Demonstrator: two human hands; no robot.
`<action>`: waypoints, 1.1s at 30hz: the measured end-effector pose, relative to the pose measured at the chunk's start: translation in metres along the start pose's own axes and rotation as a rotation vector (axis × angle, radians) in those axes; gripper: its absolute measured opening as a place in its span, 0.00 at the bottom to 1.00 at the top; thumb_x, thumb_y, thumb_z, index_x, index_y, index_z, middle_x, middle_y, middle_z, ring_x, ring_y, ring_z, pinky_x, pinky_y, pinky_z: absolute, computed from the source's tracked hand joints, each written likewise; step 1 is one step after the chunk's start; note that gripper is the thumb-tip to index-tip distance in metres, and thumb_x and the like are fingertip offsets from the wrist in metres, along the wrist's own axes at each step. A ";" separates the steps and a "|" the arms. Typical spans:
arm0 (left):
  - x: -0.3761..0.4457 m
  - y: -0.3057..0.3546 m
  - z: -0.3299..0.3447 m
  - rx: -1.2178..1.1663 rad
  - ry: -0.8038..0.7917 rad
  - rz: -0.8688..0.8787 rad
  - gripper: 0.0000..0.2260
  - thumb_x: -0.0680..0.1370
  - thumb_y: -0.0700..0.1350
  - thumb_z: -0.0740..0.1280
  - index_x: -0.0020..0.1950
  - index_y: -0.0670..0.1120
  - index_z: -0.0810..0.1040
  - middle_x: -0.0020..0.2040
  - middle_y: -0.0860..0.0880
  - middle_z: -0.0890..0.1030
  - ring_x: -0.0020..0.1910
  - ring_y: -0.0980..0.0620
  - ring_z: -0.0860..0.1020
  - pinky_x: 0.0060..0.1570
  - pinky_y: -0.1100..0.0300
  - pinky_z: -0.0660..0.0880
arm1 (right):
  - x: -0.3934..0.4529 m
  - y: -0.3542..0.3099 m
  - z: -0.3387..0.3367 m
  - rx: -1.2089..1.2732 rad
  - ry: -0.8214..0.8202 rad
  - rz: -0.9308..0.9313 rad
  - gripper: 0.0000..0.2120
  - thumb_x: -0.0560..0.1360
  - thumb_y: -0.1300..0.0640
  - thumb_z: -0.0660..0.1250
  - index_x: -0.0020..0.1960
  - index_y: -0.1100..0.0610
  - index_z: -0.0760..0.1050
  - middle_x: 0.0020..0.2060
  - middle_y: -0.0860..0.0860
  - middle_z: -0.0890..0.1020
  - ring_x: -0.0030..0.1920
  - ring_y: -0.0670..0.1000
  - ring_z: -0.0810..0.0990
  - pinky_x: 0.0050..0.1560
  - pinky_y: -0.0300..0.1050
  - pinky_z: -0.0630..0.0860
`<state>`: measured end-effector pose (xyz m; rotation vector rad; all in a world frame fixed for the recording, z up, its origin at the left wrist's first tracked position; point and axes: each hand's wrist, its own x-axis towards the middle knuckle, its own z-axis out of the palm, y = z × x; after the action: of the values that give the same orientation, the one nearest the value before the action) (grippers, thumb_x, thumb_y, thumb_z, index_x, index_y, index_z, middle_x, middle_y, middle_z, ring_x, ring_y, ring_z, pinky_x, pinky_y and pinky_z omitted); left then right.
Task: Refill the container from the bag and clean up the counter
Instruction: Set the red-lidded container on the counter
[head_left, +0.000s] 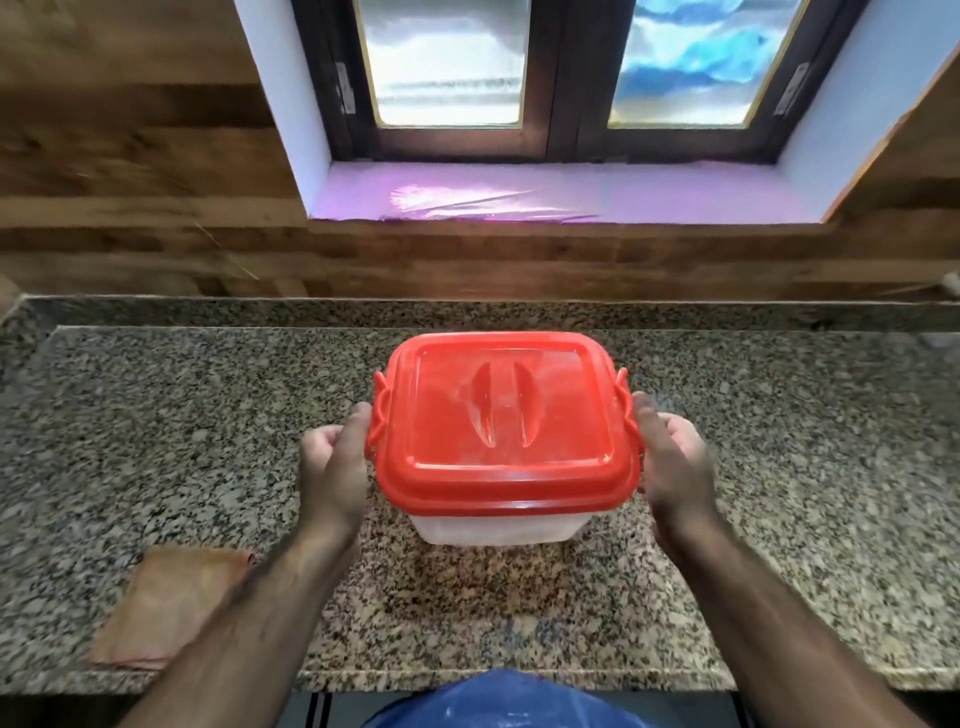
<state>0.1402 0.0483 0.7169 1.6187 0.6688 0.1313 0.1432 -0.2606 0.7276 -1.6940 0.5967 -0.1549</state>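
Container (501, 436) between both hands — left hand (332, 462), right hand (672, 457) gripping its sides.

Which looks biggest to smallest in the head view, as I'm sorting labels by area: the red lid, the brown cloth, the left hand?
1. red lid, clearly the largest.
2. brown cloth, though the left forearm hides part of it.
3. left hand, the smallest; it grips the container's side latch.

Red lid (501, 415), speckled granite counter (182, 415)
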 end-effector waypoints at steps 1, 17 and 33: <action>0.006 0.005 0.003 0.061 -0.039 0.021 0.26 0.83 0.67 0.65 0.59 0.43 0.78 0.50 0.44 0.87 0.46 0.43 0.87 0.41 0.51 0.81 | 0.007 -0.005 0.000 -0.071 -0.023 -0.023 0.23 0.81 0.34 0.67 0.53 0.55 0.80 0.43 0.51 0.88 0.40 0.48 0.86 0.33 0.38 0.80; 0.042 -0.003 -0.007 0.439 -0.010 0.186 0.21 0.88 0.47 0.61 0.40 0.40 0.82 0.35 0.40 0.85 0.37 0.37 0.85 0.40 0.42 0.85 | 0.049 0.006 -0.005 -0.337 -0.095 -0.026 0.30 0.88 0.43 0.57 0.38 0.62 0.82 0.33 0.53 0.83 0.33 0.51 0.78 0.34 0.41 0.69; 0.009 0.004 0.011 -0.092 -0.046 0.053 0.17 0.88 0.57 0.62 0.74 0.52 0.79 0.57 0.46 0.89 0.55 0.45 0.89 0.52 0.47 0.86 | 0.027 -0.009 0.005 -0.219 -0.102 -0.104 0.25 0.86 0.36 0.56 0.50 0.54 0.81 0.41 0.51 0.86 0.38 0.47 0.85 0.31 0.41 0.78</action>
<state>0.1540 0.0432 0.7165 1.5465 0.5771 0.1611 0.1712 -0.2680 0.7293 -1.9343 0.4618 -0.0787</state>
